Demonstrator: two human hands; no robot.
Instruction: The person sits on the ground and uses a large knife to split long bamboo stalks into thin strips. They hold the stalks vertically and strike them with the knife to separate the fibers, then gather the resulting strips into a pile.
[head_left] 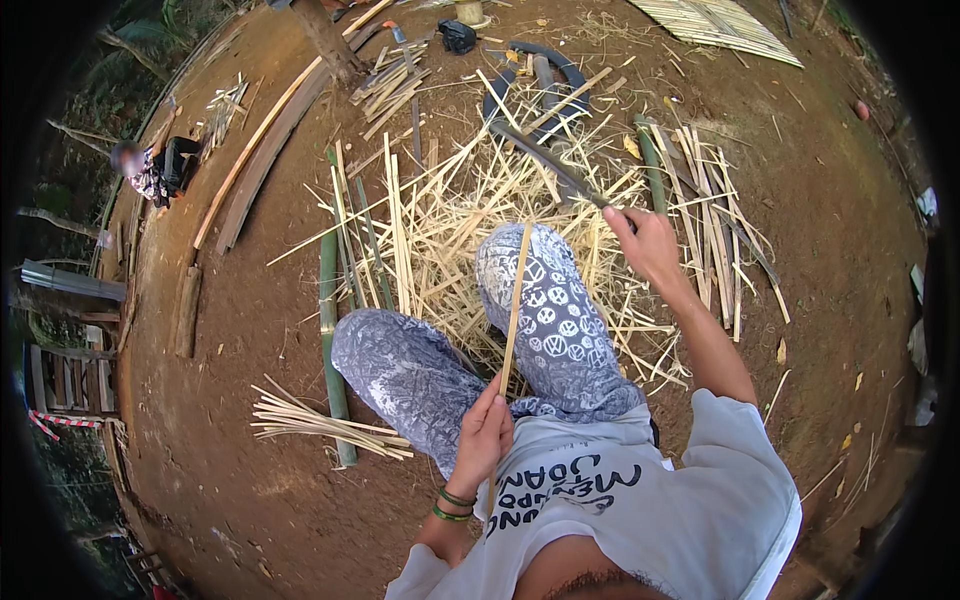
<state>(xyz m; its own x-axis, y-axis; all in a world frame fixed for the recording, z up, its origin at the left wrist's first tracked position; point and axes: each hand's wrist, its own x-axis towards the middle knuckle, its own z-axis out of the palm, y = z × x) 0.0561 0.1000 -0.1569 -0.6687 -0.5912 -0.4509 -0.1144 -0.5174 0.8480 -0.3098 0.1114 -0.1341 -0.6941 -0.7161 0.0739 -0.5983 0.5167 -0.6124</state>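
My left hand is closed round a thin pale bamboo strip that stands up from my lap and crosses my right knee. In my right hand, held out to the right beyond the knee, is the handle of a long dark-bladed machete. Its blade points up and to the left, above the shavings and apart from the strip. A loose pile of bamboo shavings and split strips spreads on the ground in front of my knees.
A green bamboo pole lies left of my legs, with a bundle of thin strips across its near end. More split strips lie at the right. Beyond the pile is a dark curved ring. Another person sits far left.
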